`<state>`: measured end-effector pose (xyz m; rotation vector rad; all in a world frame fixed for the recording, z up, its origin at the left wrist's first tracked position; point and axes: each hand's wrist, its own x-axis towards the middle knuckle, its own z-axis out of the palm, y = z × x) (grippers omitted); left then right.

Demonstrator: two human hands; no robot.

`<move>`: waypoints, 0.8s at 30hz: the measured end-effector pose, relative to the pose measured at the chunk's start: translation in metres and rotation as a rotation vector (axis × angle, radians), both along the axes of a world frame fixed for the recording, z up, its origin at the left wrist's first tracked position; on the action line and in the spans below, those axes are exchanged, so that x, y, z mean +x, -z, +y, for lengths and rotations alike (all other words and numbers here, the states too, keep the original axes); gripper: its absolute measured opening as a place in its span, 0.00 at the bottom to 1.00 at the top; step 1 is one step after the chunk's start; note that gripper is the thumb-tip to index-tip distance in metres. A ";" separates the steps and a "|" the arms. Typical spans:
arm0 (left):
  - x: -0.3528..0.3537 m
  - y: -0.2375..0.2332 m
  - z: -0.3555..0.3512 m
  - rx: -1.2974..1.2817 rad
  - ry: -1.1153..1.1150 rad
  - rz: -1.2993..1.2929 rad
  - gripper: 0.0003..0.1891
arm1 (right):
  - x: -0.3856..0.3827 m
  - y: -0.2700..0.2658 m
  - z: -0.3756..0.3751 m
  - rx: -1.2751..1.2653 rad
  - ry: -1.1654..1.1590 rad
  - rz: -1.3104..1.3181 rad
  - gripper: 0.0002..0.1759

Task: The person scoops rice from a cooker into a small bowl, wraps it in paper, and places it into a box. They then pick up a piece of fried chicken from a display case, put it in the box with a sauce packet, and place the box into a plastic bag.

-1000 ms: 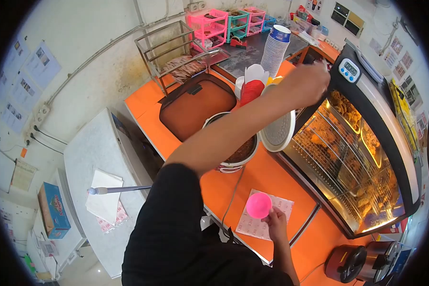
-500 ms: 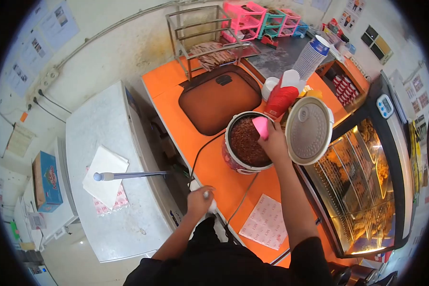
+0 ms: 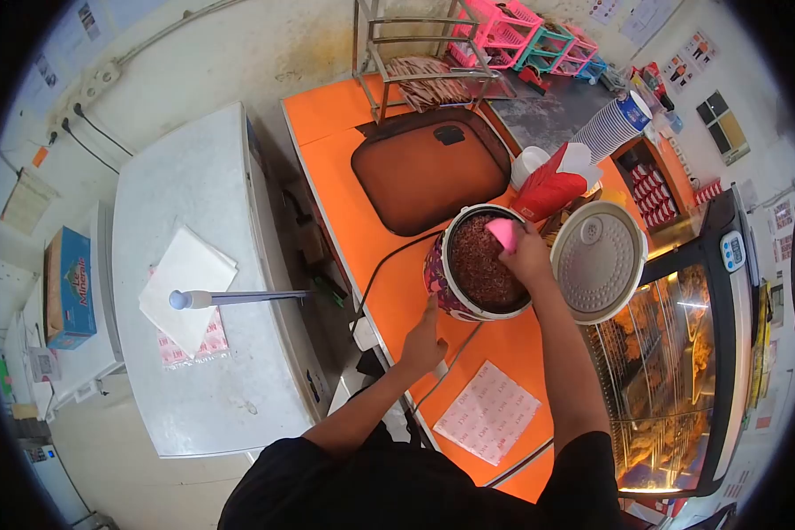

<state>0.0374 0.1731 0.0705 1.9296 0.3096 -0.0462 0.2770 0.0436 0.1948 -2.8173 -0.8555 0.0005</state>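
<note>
Left hand [image 3: 422, 346] has shifted from the near worktop edge to beside the round patterned pot with a pale rim [image 3: 439, 281]; the right hand [image 3: 528, 258] keeps its place over the pot's mouth, still with the small bright-pink cup [image 3: 502, 233].

Surface: orange worktop [image 3: 397, 274] carrying the pot, which holds dark reddish-brown, grainy contents [image 3: 479, 265]. Round pale-grey lid [image 3: 599, 261] stands open at the pot's right. Behind: flat brown rounded rectangular item [image 3: 424, 181], red paper cartons [image 3: 546, 190] and a stack of white paper cups [image 3: 605, 132]. Nearer the body, a square pink-and-white printed paper sheet [image 3: 488, 411] lies flat. Glass-fronted, lit display cabinet [image 3: 649, 380] at right contains golden-brown fried pieces.

Room: white-topped chest [image 3: 265, 389] at left, bearing white paper sheets [image 3: 181, 291]; stained off-white wall [image 3: 238, 66] beyond.

Pose: right forearm runs forward, wrist bent over the rim; its fingers are clamped on the cup, which sits inside the pot's mouth. Left forearm angles inward, index finger extended towards the pot's near side; contact there, and how tightly its other fingers are folded, cannot be told.
</note>
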 end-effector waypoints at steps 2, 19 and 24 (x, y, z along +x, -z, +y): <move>0.002 0.014 -0.005 0.091 -0.032 -0.039 0.54 | 0.001 0.004 0.003 0.000 0.059 -0.001 0.37; 0.004 0.015 -0.004 0.032 -0.039 -0.172 0.52 | -0.002 0.010 -0.001 0.102 0.022 0.100 0.35; 0.011 0.009 -0.009 0.059 0.009 -0.204 0.51 | -0.009 0.027 0.007 0.136 -0.105 0.028 0.37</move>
